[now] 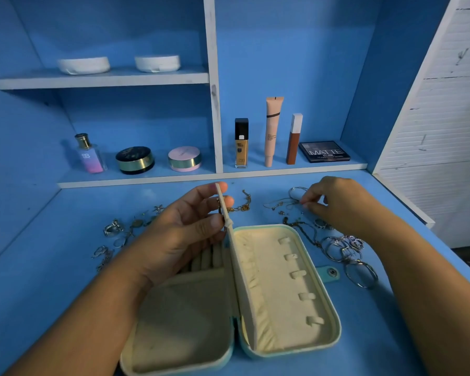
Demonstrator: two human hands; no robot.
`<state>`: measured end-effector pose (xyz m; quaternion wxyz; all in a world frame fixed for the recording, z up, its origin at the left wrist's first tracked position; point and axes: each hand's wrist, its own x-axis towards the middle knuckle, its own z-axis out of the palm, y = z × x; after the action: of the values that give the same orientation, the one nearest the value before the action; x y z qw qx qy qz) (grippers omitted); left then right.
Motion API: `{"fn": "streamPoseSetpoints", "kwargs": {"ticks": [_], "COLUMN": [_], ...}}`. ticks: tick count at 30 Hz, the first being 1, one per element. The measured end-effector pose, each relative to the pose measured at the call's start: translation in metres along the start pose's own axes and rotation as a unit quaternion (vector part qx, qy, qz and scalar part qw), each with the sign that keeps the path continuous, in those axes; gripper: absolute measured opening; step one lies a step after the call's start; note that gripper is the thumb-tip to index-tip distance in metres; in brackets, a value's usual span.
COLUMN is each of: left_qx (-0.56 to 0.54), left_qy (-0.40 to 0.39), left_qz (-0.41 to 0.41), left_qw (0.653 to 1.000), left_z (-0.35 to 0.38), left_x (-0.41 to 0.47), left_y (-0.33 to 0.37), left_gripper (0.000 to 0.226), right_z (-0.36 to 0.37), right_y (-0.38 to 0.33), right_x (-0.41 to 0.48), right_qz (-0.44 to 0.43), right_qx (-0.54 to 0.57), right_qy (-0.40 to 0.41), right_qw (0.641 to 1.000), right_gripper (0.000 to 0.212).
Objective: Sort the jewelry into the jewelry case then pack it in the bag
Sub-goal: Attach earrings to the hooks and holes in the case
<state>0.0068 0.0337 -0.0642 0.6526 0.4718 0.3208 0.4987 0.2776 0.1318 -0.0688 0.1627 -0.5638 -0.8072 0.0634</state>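
Observation:
A teal jewelry case (296, 346) with cream lining lies open on the blue desk in front of me. My left hand (185, 234) pinches the case's middle flap (238, 267) at its far end and holds it upright. My right hand (334, 204) is at the far right, its fingertips pinching at a thin silver chain (280, 203) on the desk. Silver rings and hoops (347, 253) lie to the right of the case. More silver pieces (113, 227) lie to its left. A gold chain (242, 204) lies behind it. No bag is in view.
Along the low shelf behind the desk stand a perfume bottle (88, 154), two compacts (135, 160), foundation (241, 143), a tube (272, 131), a brown lip bottle (293, 139) and a palette (324, 151). Two white dishes (83, 65) sit on the upper shelf. A white slatted panel (440, 131) stands on the right.

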Motion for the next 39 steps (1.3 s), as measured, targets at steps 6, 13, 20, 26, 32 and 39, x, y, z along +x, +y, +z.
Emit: {"fn": "streamPoseSetpoints", "kwargs": {"ticks": [6,13,20,26,32,39], "left_qx": [0.005,0.004,0.007,0.016,0.022,0.01], "left_qy": [0.0,-0.004,0.004,0.008,0.01,0.015], "left_qz": [0.0,0.002,0.0,-0.003,-0.006,-0.011], "left_qw": [1.0,1.0,1.0,1.0,1.0,1.0], "left_z": [0.001,0.001,0.0,-0.001,-0.001,-0.002], "left_x": [0.0,0.0,0.001,0.001,0.002,0.003], "left_y": [0.001,0.0,0.0,-0.001,0.0,0.0], "left_gripper": [0.064,0.063,0.066,0.07,0.069,0.067], "right_z": [-0.002,-0.001,0.005,0.002,0.005,0.018], "right_y": [-0.008,-0.011,-0.009,-0.022,-0.092,-0.105], "right_x": [-0.001,0.0,0.0,-0.005,-0.044,-0.047], "right_qz": [-0.011,-0.02,-0.041,-0.067,-0.114,-0.154], "right_qx": [-0.013,-0.032,-0.037,0.084,0.483,0.626], "right_qy": [-0.05,-0.066,-0.056,0.086,0.03,-0.033], "right_qw": [0.999,0.997,0.997,0.991,0.868,0.764], "right_gripper": [0.011,0.014,0.012,0.004,0.009,0.017]}}
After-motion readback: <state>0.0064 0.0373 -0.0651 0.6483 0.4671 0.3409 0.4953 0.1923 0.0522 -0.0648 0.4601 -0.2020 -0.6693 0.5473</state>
